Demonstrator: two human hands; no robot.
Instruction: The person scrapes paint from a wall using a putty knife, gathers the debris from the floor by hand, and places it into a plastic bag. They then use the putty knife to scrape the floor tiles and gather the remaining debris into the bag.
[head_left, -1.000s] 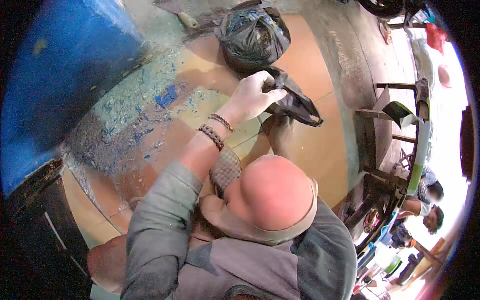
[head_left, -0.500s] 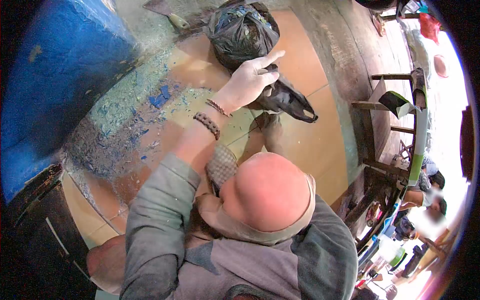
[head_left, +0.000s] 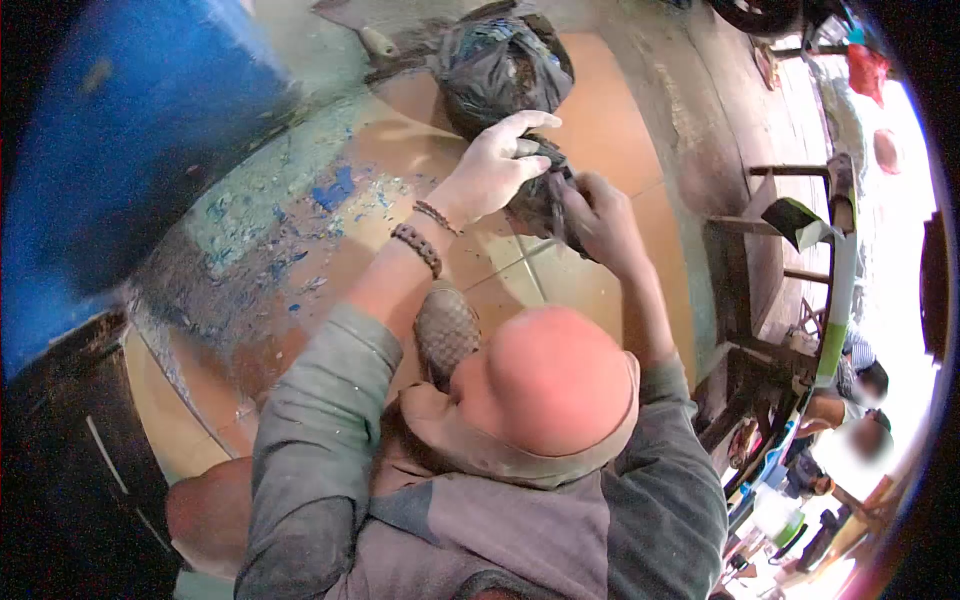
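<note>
Over tiled floor (head_left: 612,105), your left hand (head_left: 497,167) and right hand (head_left: 606,218) are pinching black plastic bag (head_left: 538,205) between them.

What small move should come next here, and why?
Probably ease the left hand and right hand apart to open the black plastic: both grip it, it looks bunched between them, and blue flakes lie loose on the floor.

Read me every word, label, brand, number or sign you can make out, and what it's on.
None: no text can be read in this view.
Black plastic in the left hand and right hand: no print visible.
Filled black bag, blue wall: no lettering visible.
Background clutter, far right: too small and blurred to tell.
</note>
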